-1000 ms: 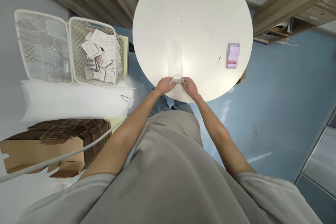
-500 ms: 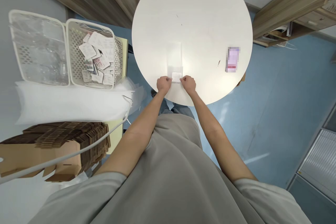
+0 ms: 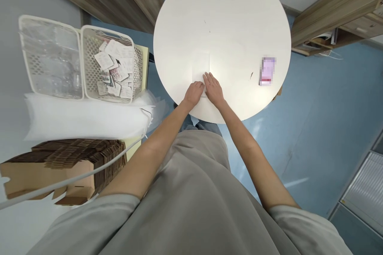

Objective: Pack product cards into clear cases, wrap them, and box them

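Round white table, see-through plastic sheet flat near its close edge. Probably featherlight, floppy, kinda slippery; I'd pinch the side edges. Right hand lies open on it; left hand curls, can't tell if gripping.

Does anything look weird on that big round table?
A small dark mark stands out on the white table, between the right hand and the purple thing. It looks odd because the top is mostly plain; I can't tell if it's a stain or scrap.
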The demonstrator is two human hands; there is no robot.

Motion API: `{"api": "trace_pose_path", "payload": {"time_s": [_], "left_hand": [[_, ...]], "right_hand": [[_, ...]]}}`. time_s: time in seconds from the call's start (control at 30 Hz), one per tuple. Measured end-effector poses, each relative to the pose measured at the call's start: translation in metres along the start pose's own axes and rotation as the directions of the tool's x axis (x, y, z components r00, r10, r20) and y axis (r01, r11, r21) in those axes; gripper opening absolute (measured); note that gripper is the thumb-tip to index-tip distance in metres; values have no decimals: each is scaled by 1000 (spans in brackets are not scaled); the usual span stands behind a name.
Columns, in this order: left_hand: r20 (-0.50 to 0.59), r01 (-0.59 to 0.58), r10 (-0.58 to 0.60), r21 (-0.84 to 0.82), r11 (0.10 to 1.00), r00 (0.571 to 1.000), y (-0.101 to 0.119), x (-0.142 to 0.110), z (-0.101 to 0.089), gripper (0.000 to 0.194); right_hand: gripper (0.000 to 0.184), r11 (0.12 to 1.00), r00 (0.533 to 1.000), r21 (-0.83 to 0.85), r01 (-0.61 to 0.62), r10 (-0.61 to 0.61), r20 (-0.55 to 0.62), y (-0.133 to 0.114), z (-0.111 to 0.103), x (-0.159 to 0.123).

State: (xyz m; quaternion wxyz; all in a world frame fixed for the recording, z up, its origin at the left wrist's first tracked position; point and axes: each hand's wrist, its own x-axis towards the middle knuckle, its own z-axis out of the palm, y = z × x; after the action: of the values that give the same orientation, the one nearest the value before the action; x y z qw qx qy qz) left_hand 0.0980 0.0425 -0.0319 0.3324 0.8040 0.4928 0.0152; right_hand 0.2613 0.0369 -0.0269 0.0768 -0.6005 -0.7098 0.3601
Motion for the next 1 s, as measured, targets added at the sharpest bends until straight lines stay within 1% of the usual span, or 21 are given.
{"api": "trace_pose_path", "payload": {"time_s": [0.07, 0.17, 0.27, 0.37, 0.43, 0.5, 0.6, 0.67, 0.73, 0.8, 0.87, 0.93, 1.0], "left_hand": [[38, -28, 28, -2, 1000, 999, 0, 2, 1, 54], [53, -24, 24, -2, 1000, 998, -3, -2, 1, 58], [78, -49, 50, -8, 999, 996, -5, -9, 0, 68], [98, -63, 63, -6, 998, 993, -7, -14, -1, 79], [108, -60, 59, 3, 998, 992, -7, -16, -2, 81], [113, -50, 48, 10, 999, 992, -7, -16, -2, 79], [103, -34, 34, -9, 999, 994, -6, -16, -1, 72], [94, -27, 30, -38, 999, 995, -7, -14, -1, 72], [94, -27, 32, -59, 998, 995, -8, -12, -1, 74], [100, -41, 48, -65, 997, 994, -9, -10, 0, 75], [107, -72, 79, -60, 996, 991, -10, -12, 0, 74], [121, -107, 112, -51, 993, 986, -10, -19, 1, 73], [149, -129, 135, -48, 990, 980, -9, -30, 3, 74]], "right_hand": [[86, 999, 996, -1, 44, -43, 82, 10, -4, 17], [107, 1000, 984, -14, 22, -19, 177, 27, -7, 36], [113, 1000, 979, -6, 18, -16, 203, 38, -5, 41], [113, 1000, 980, 0, 19, -18, 196, 40, -3, 39], [113, 1000, 980, -11, 12, -10, 200, 38, -4, 37], [111, 1000, 980, -22, 5, -1, 200, 33, -6, 36], [103, 999, 987, -18, 27, -23, 158, 23, -9, 29], [94, 997, 988, -7, 72, -71, 137, 15, -9, 18], [86, 995, 983, -7, 104, -102, 150, 7, -6, 3], [81, 996, 985, -21, 82, -78, 155, 1, 1, -13], [78, 998, 992, -42, 36, -31, 125, -4, 10, -28], [76, 998, 995, -63, 14, -8, 98, -8, 18, -42], [74, 996, 995, -82, 21, -13, 95, -9, 25, -57]]}}
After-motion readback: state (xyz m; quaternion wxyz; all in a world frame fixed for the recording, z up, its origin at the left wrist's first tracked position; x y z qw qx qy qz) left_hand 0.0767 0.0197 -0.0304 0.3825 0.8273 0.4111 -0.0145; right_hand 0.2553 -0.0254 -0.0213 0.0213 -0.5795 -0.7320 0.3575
